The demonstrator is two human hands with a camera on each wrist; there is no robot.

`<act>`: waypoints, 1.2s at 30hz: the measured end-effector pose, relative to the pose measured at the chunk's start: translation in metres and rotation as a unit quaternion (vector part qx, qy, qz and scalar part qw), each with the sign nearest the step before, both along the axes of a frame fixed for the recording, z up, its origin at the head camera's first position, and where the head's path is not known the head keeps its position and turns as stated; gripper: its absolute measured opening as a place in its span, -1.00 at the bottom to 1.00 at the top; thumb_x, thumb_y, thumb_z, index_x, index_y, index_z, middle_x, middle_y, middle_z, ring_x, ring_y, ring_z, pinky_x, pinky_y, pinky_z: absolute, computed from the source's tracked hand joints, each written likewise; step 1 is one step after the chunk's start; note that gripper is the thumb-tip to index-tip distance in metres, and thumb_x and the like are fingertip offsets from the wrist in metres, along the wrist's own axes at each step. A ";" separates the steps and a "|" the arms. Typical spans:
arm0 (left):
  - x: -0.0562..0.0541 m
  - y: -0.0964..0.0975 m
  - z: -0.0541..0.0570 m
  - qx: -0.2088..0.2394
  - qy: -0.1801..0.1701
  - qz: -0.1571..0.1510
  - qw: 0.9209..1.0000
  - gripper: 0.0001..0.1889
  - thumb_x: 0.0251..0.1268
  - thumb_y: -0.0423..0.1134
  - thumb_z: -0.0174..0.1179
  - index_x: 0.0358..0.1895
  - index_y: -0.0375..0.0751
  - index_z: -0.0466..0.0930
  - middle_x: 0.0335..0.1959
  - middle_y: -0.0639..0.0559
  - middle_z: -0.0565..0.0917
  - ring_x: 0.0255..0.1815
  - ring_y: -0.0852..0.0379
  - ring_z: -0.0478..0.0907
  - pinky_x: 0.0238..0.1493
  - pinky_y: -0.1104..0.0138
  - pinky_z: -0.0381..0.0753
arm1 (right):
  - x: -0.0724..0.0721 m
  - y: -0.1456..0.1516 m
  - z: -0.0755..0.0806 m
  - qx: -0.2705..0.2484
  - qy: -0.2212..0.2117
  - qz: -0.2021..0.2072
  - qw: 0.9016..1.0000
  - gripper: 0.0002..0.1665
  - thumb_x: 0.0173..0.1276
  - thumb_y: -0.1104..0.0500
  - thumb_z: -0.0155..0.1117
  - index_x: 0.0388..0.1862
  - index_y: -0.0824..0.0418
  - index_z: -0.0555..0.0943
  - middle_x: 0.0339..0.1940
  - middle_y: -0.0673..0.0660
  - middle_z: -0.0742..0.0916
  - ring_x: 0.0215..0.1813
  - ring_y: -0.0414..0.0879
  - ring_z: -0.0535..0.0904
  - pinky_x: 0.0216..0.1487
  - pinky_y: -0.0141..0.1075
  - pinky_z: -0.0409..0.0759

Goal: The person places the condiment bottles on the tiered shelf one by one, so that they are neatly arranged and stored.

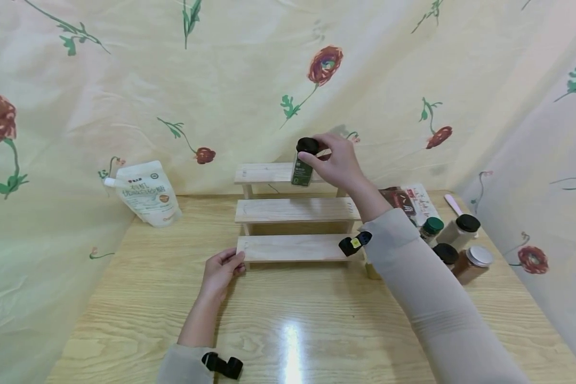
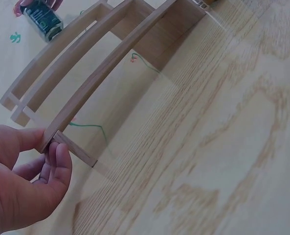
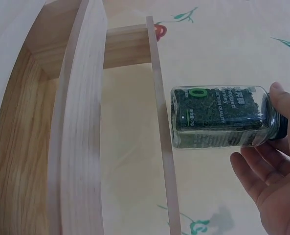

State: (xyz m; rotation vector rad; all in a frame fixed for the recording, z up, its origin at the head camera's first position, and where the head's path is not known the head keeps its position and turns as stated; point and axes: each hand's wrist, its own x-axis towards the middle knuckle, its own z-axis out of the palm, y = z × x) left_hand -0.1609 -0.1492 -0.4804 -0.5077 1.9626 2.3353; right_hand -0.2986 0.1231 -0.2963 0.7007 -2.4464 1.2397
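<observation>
A three-tier wooden step rack (image 1: 297, 210) stands against the back wall. My left hand (image 1: 223, 271) pinches the left end of its lowest shelf (image 2: 103, 78) between thumb and curled fingers. Up at the top tier, my right hand (image 1: 336, 160) grips a parsley jar (image 1: 302, 170) by its black cap (image 1: 308, 144). In the right wrist view the glass parsley jar (image 3: 218, 116) shows dark green flakes and a printed label. Its base is beside the top shelf's edge (image 3: 160, 122); whether they touch I cannot tell.
A white spouted pouch (image 1: 149, 194) stands at the back left. To the right are a green-capped jar (image 1: 432, 228), a black-capped jar (image 1: 461, 230), a silver-lidded jar (image 1: 475, 262), flat packets (image 1: 415, 202) and a pink-handled utensil (image 1: 453, 204). Flowered cloth (image 1: 249, 80) covers the walls.
</observation>
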 end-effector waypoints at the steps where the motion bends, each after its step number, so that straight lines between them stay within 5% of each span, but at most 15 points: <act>1: 0.000 0.000 0.000 0.001 0.002 -0.001 1.000 -0.60 0.43 -0.43 0.24 0.20 -0.64 0.47 -0.27 -0.05 0.64 -0.33 0.19 0.60 -0.28 0.50 0.73 | -0.002 -0.002 0.000 0.000 0.005 0.001 1.000 -0.52 0.39 0.09 0.44 0.15 0.36 0.63 0.01 0.26 0.66 0.05 0.06 0.58 -0.03 -0.12 0.78; 11: -0.001 0.000 -0.001 -0.010 -0.001 0.001 1.000 -0.60 0.42 -0.43 0.25 0.21 -0.62 0.48 -0.24 -0.06 0.64 -0.33 0.21 0.60 -0.26 0.51 0.72 | -0.021 -0.025 0.001 0.031 0.019 0.005 0.999 -0.53 0.40 0.02 0.42 0.12 0.31 0.66 0.01 0.24 0.67 -0.01 0.07 0.62 0.03 -0.08 0.65; 29: -0.005 -0.002 -0.004 -0.010 0.003 -0.001 1.000 -0.65 0.41 -0.42 0.26 0.16 -0.57 0.54 -0.26 -0.05 0.68 -0.30 0.18 0.64 -0.24 0.47 0.74 | -0.039 -0.078 0.009 0.067 -0.051 0.034 0.996 -0.43 0.48 -0.05 0.32 0.30 0.27 0.56 0.15 0.22 0.61 0.13 0.06 0.60 0.14 -0.13 0.63; 36: -0.004 -0.004 -0.005 -0.008 0.001 -0.005 1.000 -0.64 0.42 -0.41 0.26 0.18 -0.56 0.53 -0.23 -0.08 0.68 -0.30 0.17 0.65 -0.23 0.46 0.75 | -0.039 -0.090 0.010 0.059 -0.062 0.012 0.996 -0.42 0.46 -0.07 0.34 0.30 0.24 0.56 0.12 0.20 0.62 0.12 0.05 0.60 0.11 -0.15 0.63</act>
